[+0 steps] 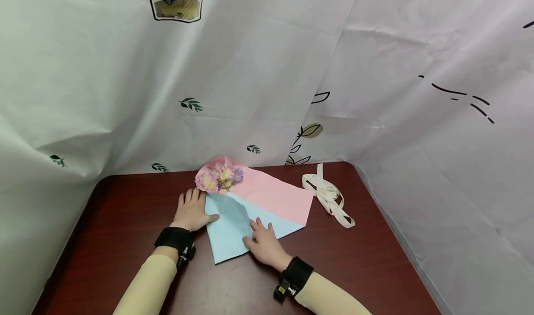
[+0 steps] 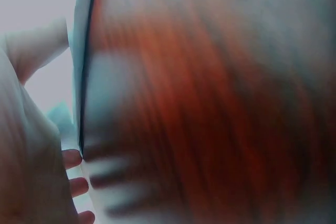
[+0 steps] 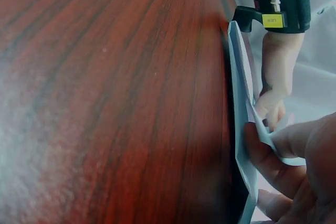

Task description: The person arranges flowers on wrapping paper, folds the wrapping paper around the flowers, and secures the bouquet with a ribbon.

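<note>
Blue wrapping paper (image 1: 227, 229) lies on the table with its left part folded over toward the middle. Under it spreads pink wrapping paper (image 1: 275, 190). A bunch of pink, yellow and purple flowers (image 1: 221, 175) rests at the paper's top left corner. My left hand (image 1: 193, 211) lies beside the left edge, fingers spread, its thumb on the blue paper. At the folded flap's right edge my right hand (image 1: 266, 246) pinches the blue paper between thumb and finger; in the right wrist view the flap (image 3: 270, 140) curves between the fingers.
A loose coil of cream ribbon (image 1: 329, 197) lies right of the pink paper. The dark red wooden table (image 1: 125, 213) has rounded back corners. White printed cloth (image 1: 250, 74) hangs behind it and along the sides.
</note>
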Demonstrator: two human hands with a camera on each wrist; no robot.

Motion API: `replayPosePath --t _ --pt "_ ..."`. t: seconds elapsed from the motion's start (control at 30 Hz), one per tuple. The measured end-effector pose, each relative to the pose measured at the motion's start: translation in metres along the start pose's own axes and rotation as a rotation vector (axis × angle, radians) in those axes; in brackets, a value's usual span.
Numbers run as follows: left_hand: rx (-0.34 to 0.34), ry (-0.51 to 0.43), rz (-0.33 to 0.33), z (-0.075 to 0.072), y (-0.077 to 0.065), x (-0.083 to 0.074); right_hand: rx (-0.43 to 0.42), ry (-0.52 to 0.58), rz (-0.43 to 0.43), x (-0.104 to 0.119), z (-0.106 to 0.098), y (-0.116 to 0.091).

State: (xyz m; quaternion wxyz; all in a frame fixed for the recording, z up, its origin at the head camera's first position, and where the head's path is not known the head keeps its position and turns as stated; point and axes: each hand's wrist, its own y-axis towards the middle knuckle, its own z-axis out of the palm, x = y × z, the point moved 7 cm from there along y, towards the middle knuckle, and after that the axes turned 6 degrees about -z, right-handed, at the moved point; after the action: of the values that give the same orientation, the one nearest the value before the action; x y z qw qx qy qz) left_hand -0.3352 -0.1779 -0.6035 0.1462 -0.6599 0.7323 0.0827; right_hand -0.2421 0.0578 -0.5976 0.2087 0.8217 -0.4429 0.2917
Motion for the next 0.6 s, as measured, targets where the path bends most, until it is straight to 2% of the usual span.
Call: replayPosePath --t 0.17,0.3,0.6 --pt "-0.004 -0.061 0.016 0.003 -0.002 0.001 -0.005 0.003 0.001 -0.001 -0.002 0.002" --pt "0.009 -0.092 0.036 0.005 -0.004 -0.003 -0.028 0.008 0.036 -0.001 -0.004 0.003" --pt "0.029 -0.092 0.064 0.002 -0.007 -0.012 -0.083 -0.026 0.074 0.002 -0.012 0.009"
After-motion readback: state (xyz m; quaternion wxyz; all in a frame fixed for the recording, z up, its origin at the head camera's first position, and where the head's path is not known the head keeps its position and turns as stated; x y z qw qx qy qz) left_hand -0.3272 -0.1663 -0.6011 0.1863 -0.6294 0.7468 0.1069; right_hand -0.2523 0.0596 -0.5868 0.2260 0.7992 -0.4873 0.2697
